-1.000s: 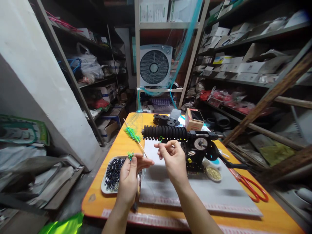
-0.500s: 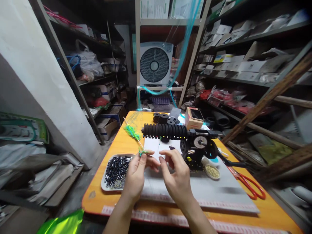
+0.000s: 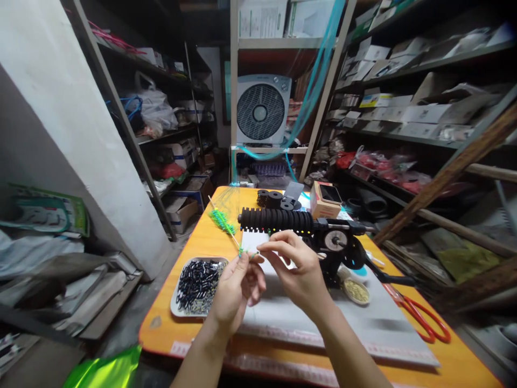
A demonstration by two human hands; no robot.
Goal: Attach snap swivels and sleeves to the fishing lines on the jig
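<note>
My left hand (image 3: 234, 285) is closed, thumb and forefinger pinching the lower end of a thin pale stick (image 3: 236, 242). Bright green and blue thread (image 3: 222, 221) is wound thickly round the stick farther up, with a small green tuft at my left fingertips. My right hand (image 3: 297, 264) is raised beside it, thumb and forefinger pinched on what looks like a fine green strand running from that tuft. Just beyond the hands stands a black hand-cranked device with a ribbed roller (image 3: 278, 220), small coloured dots along its lower edge.
At left is a white tray (image 3: 174, 308) of shiny black pieces and small metal bits. Right of the device lie a small dish of gold-coloured bits (image 3: 356, 291) and red-handled scissors (image 3: 424, 320). Black spools (image 3: 274, 199) and a cardboard box (image 3: 324, 200) stand at the back.
My right hand has moved up and slightly toward the left hand, its thumb and forefinger now pinched together. The left hand keeps hold of the stick. The whole view has shifted slightly.
</note>
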